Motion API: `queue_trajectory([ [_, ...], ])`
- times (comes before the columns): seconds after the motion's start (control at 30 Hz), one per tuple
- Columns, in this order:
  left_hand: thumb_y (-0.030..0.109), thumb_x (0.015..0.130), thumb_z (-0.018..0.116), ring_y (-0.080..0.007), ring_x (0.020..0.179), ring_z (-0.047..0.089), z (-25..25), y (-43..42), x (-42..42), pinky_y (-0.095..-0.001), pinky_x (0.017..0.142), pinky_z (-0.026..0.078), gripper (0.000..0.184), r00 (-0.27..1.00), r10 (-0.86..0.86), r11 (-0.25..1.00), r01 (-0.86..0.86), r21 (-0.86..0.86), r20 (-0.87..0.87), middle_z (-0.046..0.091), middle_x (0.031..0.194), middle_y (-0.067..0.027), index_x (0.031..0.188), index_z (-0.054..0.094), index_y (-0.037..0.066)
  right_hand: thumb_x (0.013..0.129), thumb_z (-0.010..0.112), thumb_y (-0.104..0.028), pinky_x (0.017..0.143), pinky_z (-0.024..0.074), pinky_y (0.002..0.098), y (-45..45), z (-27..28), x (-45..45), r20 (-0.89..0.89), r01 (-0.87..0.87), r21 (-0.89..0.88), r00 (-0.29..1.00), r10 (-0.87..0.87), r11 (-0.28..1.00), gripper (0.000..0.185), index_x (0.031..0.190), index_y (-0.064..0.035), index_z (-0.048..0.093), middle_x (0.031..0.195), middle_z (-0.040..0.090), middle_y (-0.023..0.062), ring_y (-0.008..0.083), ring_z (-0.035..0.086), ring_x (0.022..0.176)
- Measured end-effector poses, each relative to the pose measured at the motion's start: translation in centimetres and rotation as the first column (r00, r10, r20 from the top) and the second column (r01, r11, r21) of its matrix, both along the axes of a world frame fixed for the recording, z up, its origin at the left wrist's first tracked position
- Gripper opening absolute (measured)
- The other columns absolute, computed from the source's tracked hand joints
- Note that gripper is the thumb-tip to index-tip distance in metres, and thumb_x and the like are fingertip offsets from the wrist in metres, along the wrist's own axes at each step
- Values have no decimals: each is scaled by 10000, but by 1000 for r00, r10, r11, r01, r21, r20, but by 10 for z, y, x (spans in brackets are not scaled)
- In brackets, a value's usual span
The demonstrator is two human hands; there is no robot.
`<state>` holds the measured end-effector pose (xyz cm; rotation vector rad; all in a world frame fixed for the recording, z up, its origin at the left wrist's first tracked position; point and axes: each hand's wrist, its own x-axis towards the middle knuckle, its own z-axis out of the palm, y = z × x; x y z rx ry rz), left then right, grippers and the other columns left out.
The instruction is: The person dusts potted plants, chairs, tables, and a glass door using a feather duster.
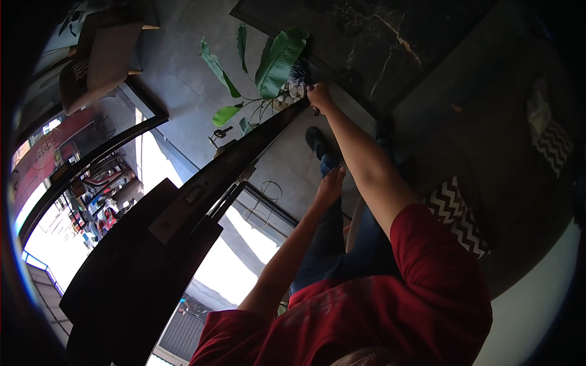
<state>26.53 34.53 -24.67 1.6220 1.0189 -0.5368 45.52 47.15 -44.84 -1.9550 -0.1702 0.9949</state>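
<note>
My right hand [318, 97] is closed round the dark handle of a brush or duster. Its dark, bristly head [299, 72] is beside a large green leaf [281, 64] of a potted plant, above pale stones [290, 96]. A short end of the handle shows below the fist. Lower down, my left hand [329, 186] hangs over my leg, near the knee, its fingers loosely bent and slightly apart, with nothing visible in them. To the left of both hands, a long dark frame [201, 183] runs diagonally, with its upper end close to my right hand.
A brown chair [113, 58] stands at the upper left. Beside the dark frame are keys [221, 132] and glass panes with bright daylight behind. A dark veined slab [378, 43] lies at the top. Zigzag cushions [455, 213] rest on a dark seat at the right.
</note>
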Motion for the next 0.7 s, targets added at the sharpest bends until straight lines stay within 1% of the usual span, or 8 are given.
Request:
queue_trajectory([
  [0.1,386,998,409,-464,1000,566,1,-14,0,-480,823,454,421,998,42,999,-41,-31,36,617,988,-282,1094,575,11,975,477,-263,416,426,369,-45,22,7,-181,115,-68,976,-126,991,382,756,35,576,513,536,134,236,547,399],
  [0.17,418,1002,397,-279,897,621,-7,-25,-4,-369,844,462,461,1000,9,999,-8,-40,26,657,959,-172,1135,574,13,965,472,-253,503,468,410,-64,26,18,-166,15,-100,986,-32,995,356,800,42,584,567,564,186,286,588,464],
  [0.23,413,1002,404,-290,920,626,-9,-34,-2,-369,849,463,456,1000,7,998,-6,-67,17,658,975,-180,1138,575,12,958,477,-257,552,501,426,-74,3,19,-64,-187,-151,982,179,971,342,832,38,594,594,585,211,310,623,509],
  [0.37,378,1005,417,-325,1005,629,-8,-43,9,-378,867,462,434,1000,-5,998,7,-65,18,656,1025,-208,1147,577,0,956,488,-266,554,493,432,-56,24,31,-142,-243,4,960,242,970,337,815,20,599,576,584,189,310,627,529],
  [0.43,367,1006,418,-337,1030,622,-15,-48,9,-384,872,460,428,1000,29,996,-29,-85,8,652,1032,-218,1148,577,-5,961,484,-268,532,482,432,-33,2,34,149,-206,220,973,176,954,349,781,8,600,570,580,157,297,603,490],
  [0.53,318,1007,415,-361,1049,610,-20,-45,14,-392,876,457,395,999,49,995,-49,-86,3,638,1047,-240,1165,565,-12,974,461,-307,487,464,417,8,-5,44,-226,-121,177,961,160,977,360,863,10,590,586,575,138,270,563,436],
  [0.6,392,999,416,-462,1013,567,-27,-43,12,-469,847,456,450,989,120,992,-115,-59,81,606,1026,-295,1114,567,-16,980,463,-320,442,428,377,29,-28,50,-212,-137,92,965,154,986,365,851,3,574,559,539,104,229,530,416],
  [0.7,396,1003,403,-448,1008,580,-37,-39,9,-452,851,459,458,989,145,989,-144,-27,37,614,1025,-288,1112,572,-15,986,460,-338,399,397,339,42,-55,49,-220,-143,-18,966,135,990,376,854,-1,563,538,513,77,190,500,399],
])
